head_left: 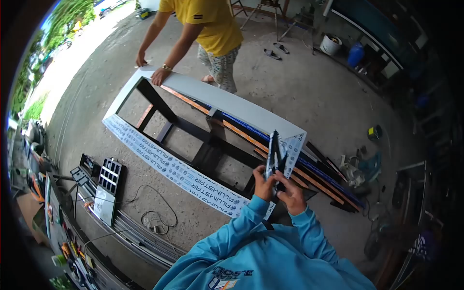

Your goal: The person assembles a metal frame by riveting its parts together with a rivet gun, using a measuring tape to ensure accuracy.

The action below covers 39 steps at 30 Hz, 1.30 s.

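My left hand (263, 185) and my right hand (292, 197) are close together in front of my chest, fingers closed on a crumpled strip of protective film (270, 157), black on one face and printed white on the other. Below them lies a large rectangular panel frame (181, 176). Its near side and right end carry printed ALUMSTAR film, while the far side (232, 106) shows plain light grey. Across the frame, a co-worker in a yellow shirt (217, 29) bends over, both hands at its far left corner.
Dark and orange-brown bars (309, 179) lie beneath and beyond the frame. At left are metal profiles (140, 241), a loose cable (159, 220) and a bench with tools. A power saw (357, 169) sits at right, with a white bucket (331, 44) and slippers (273, 54) farther back.
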{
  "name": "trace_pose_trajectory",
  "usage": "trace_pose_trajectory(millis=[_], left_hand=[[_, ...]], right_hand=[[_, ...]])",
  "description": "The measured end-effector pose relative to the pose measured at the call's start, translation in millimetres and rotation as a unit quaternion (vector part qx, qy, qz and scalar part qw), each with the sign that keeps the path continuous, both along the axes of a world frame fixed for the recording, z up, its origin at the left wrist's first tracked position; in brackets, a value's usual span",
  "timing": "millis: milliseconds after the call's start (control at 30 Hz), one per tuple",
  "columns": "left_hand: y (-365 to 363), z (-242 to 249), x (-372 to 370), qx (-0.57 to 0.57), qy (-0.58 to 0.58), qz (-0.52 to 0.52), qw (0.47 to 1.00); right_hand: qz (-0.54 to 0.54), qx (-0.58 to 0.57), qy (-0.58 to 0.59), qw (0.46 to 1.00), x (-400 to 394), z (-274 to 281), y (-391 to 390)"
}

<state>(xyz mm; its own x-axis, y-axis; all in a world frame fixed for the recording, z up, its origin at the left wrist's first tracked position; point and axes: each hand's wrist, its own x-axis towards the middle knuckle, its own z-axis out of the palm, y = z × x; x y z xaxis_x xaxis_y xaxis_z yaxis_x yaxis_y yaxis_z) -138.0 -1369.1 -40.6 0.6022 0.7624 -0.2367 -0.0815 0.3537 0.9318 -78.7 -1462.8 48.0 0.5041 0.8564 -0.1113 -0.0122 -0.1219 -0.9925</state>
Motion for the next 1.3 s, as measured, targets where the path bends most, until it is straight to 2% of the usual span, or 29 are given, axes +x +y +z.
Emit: trace_pose_trajectory(millis=[33, 67, 100, 133, 167, 200, 233, 267, 300, 367, 433, 467, 500, 533, 567, 600, 633, 667, 700, 767, 833, 900, 933, 1000, 1167, 1233, 1267, 1300], left_hand=[[19, 37, -18, -0.067, -0.001, 0.045, 0.997], [42, 16, -34, 0.016, 0.004, 0.096, 0.995], [71, 14, -59, -0.017, -0.021, 0.114, 0.993], [95, 24, -88, -0.027, -0.021, 0.122, 0.992], [113, 25, -119, 0.026, -0.01, 0.195, 0.98], [134, 1, -162, 0.088, 0.022, 0.293, 0.952], [150, 13, -202, 0.107, 0.027, 0.345, 0.932], [149, 57, -221, 0.092, 0.024, 0.397, 0.913], [156, 69, -260, 0.204, 0.183, 0.445, 0.853], [153, 89, -287, 0.297, 0.216, 0.55, 0.75], [147, 75, -283, 0.407, 0.329, 0.57, 0.633], [146, 47, -285, 0.498, 0.448, 0.472, 0.573], [133, 35, -251, 0.498, 0.504, 0.408, 0.576], [127, -15, -242, 0.479, 0.518, 0.382, 0.597], [111, -43, -211, 0.436, 0.565, 0.34, 0.612], [96, -62, -181, 0.405, 0.531, 0.31, 0.677], [81, -92, -161, 0.425, 0.548, 0.293, 0.658], [70, -91, -140, 0.478, 0.562, 0.292, 0.609], [68, -94, -129, 0.462, 0.596, 0.309, 0.579], [73, -95, -127, 0.445, 0.587, 0.331, 0.589], [72, -96, -131, 0.432, 0.603, 0.308, 0.596], [72, -92, -129, 0.426, 0.599, 0.307, 0.604], [71, -90, -130, 0.421, 0.601, 0.314, 0.602], [72, -89, -129, 0.422, 0.606, 0.305, 0.601], [70, -93, -128, 0.441, 0.596, 0.32, 0.59], [73, -94, -130, 0.443, 0.597, 0.321, 0.586], [76, -94, -131, 0.442, 0.589, 0.321, 0.595], [73, -95, -133, 0.438, 0.59, 0.318, 0.6]], right_hand=[[0.094, -0.033, 0.03, 0.995, 7, -7, 4], [0.085, -0.1, 0.069, 0.989, 31, -20, 3], [0.089, -0.158, 0.113, 0.977, 56, -34, 5], [-0.077, -0.123, 0.07, 0.987, 75, -43, 8], [-0.149, -0.132, -0.044, 0.979, 102, -67, 3], [-0.205, -0.132, -0.161, 0.956, 132, -102, 3], [-0.209, -0.166, -0.219, 0.938, 169, -146, -3], [-0.247, -0.239, -0.026, 0.939, 187, -136, 6], [-0.27, -0.24, -0.186, 0.913, 216, -176, 4], [-0.316, -0.207, -0.254, 0.891, 234, -172, 23], [-0.306, -0.219, -0.264, 0.888, 244, -182, 38], [-0.297, -0.224, -0.279, 0.885, 249, -185, 48], [-0.295, -0.22, -0.279, 0.887, 252, -185, 54], [-0.303, -0.236, -0.312, 0.869, 250, -185, 57], [-0.306, -0.253, -0.343, 0.851, 245, -189, 61], [-0.302, -0.289, -0.349, 0.839, 246, -194, 64], [-0.289, -0.276, -0.376, 0.836, 245, -191, 63], [-0.275, -0.293, -0.372, 0.837, 244, -186, 64], [-0.28, -0.265, -0.363, 0.848, 248, -189, 62], [-0.243, -0.254, -0.415, 0.839, 253, -196, 61], [-0.225, -0.28, -0.395, 0.846, 249, -182, 63], [-0.212, -0.274, -0.456, 0.82, 255, -202, 60], [-0.206, -0.268, -0.46, 0.821, 254, -203, 62], [-0.219, -0.348, -0.436, 0.8, 257, -201, 67], [-0.229, -0.361, -0.427, 0.797, 254, -190, 68], [-0.233, -0.372, -0.436, 0.785, 254, -200, 70], [-0.259, -0.337, -0.438, 0.792, 266, -221, 67], [-0.242, -0.367, -0.449, 0.778, 267, -223, 66]])
